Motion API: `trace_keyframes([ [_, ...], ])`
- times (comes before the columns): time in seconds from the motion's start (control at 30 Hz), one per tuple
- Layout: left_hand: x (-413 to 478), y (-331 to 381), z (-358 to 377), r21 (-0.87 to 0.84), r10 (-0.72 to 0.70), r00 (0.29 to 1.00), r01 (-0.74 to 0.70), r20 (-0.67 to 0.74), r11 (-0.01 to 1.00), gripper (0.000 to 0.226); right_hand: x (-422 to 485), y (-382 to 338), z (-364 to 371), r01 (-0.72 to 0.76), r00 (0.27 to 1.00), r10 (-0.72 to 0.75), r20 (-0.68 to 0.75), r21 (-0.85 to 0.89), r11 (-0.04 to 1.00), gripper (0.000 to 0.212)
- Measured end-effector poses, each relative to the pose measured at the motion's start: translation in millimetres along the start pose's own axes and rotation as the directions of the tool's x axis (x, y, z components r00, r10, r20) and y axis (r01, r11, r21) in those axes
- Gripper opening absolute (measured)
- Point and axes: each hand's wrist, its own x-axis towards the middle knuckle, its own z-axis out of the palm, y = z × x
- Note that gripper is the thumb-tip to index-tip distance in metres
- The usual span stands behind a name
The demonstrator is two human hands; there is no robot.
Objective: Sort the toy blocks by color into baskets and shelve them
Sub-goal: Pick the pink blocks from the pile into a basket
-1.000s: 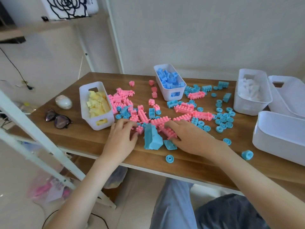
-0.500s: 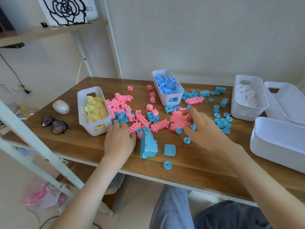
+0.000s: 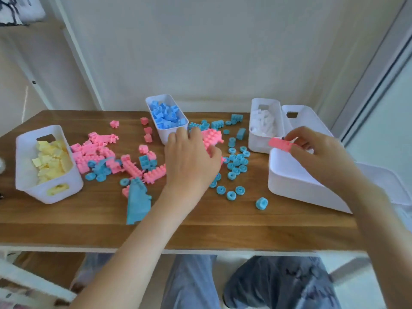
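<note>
Over the near basket's (image 3: pixel 289 184) rim, the right hand (image 3: pixel 316 157) pinches a pink block (image 3: pixel 279 144); let go early, it could bounce onto the table (image 3: pixel 200 230) (among blue rings (image 3: pixel 237 162)). Left hand (image 3: pixel 191 161) covers pink blocks (image 3: pixel 213 136); whether it grasps them, I cannot tell.

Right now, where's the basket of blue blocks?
Head view: basket at rear centre of the table, just beyond the left hand, pink blocks to its left.
</note>
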Motion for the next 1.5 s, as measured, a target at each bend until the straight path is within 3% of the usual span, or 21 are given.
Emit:
trace_keyframes([
  [0.1, 2.4, 56.2, 26.0, -0.211, 0.179, 0.981, -0.159, 0.077, 0.964, 0.023, -11.3, 31.6, -16.8, -0.144, 0.985, 0.152, 0.087, -0.091, 0.985, 0.014],
  [0.17, 3.9, 80.3, 43.1, -0.264, 0.253, 0.952, -0.203, 0.174, 0.943, 0.024, -17.5, 48.0, -19.3, -0.17, 0.971, 0.19, 0.144, -0.141, 0.975, 0.022],
  [0.27, 4.6, 96.5, 62.0, -0.249, 0.288, 0.883, -0.204, 0.37, 0.947, 0.022, -24.5, 60.4, -22.9, -0.148, 0.953, 0.211, 0.218, -0.271, 0.951, 0.033],
  [0.33, 4.0, 100.9, 67.1, -0.207, 0.272, 0.861, -0.199, 0.43, 0.958, 0.024, -26.5, 60.7, -29.9, -0.169, 0.946, 0.236, 0.224, -0.28, 0.945, 0.037],
  [0.47, 3.3, 102.1, 59.8, -0.209, 0.299, 0.815, -0.222, 0.496, 0.952, 0.042, -19.1, 42.9, -30.7, -0.082, 0.985, 0.1, 0.139, -0.132, 0.988, 0.036],
  [0.6, 3.6, 67.3, 37.1, -0.402, 0.25, 0.911, -0.104, 0.329, 0.91, 0.026, -4.3, 9.1, -2.8, 0.127, 0.991, -0.123, 0.05, -0.079, 0.989, 0.039],
  [0.7, 11.4, 16.0, 18.9, -0.251, 0.167, 0.958, -0.107, 0.234, 0.962, 0.029, 4.5, -27.6, 31.4, 0.261, 0.961, -0.261, 0.091, 0.013, 0.965, 0.04],
  [0.8, 21.4, -30.1, 17.0, 0.127, 0.039, 0.902, -0.103, 0.43, 0.987, 0.051, 24.3, -54.0, 79.5, 0.329, 0.905, -0.332, 0.266, 0.056, 0.943, 0.051],
  [0.87, 25.3, -52.1, 21.2, 0.246, -0.047, 0.833, -0.108, 0.552, 0.963, 0.062, 42.0, -65.4, 109.3, 0.312, 0.883, -0.296, 0.365, 0.018, 0.95, 0.056],
  [0.97, 34.3, -68.9, 28.5, 0.258, -0.062, 0.792, -0.123, 0.607, 0.958, 0.072, 60.7, -68.2, 136.7, 0.275, 0.866, -0.198, 0.46, -0.107, 0.955, 0.05],
  [1.1, 50.7, -70.6, 31.3, 0.276, -0.057, 0.733, -0.181, 0.677, 0.944, 0.067, 66.8, -65.4, 149.5, 0.269, 0.865, -0.143, 0.482, -0.203, 0.941, 0.054],
  [1.23, 59.3, -66.2, 33.3, 0.209, -0.006, 0.727, -0.19, 0.687, 0.959, 0.044, 67.7, -62.8, 148.0, 0.29, 0.856, -0.157, 0.493, -0.206, 0.935, 0.058],
  [1.37, 60.7, -60.6, 34.5, 0.162, 0.023, 0.711, -0.191, 0.702, 0.968, 0.045, 66.6, -58.2, 142.2, 0.294, 0.855, -0.177, 0.488, -0.174, 0.94, 0.039],
  [1.5, 61.2, -59.4, 36.3, 0.127, 0.0, 0.689, -0.133, 0.725, 0.983, 0.049, 64.4, -55.0, 131.0, 0.281, 0.883, -0.194, 0.427, -0.152, 0.947, 0.036],
])
